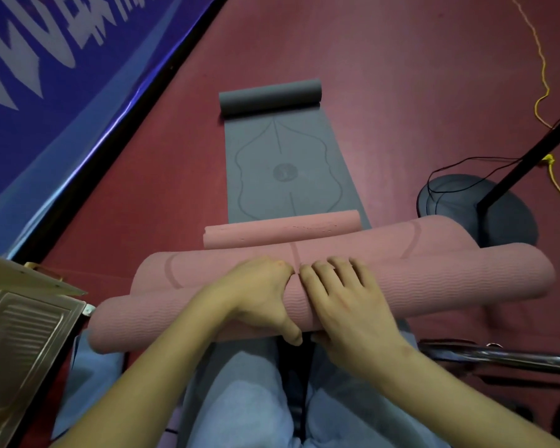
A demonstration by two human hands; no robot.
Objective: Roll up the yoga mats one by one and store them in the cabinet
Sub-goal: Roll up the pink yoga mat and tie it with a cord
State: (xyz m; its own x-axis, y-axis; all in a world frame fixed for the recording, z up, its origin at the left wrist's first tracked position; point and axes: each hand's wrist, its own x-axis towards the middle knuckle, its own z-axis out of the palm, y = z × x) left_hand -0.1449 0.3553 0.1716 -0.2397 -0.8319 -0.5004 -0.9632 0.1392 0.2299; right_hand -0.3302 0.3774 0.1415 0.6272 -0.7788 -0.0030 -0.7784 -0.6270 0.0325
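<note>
At far left a blue banner (46,76) runs along the red floor (401,76), and a metal cabinet panel (23,344) sits at the lower left, probably where the mats will go. The pink yoga mat (175,305) lies crosswise over the person's knees, mostly rolled, its free end curling up ahead. The left hand (259,295) grips the middle of the roll, fingers wrapped over the top and thumb hooked underneath, seemingly to keep the coil tight. Just beside it, the right hand (343,299) presses down with fingers spread, steadying the roll. Beyond lies the grey yoga mat (282,176), flat with its far end curled, not yet rolled. At right stands a stand base (498,215) with a yellow cord (545,76).
</note>
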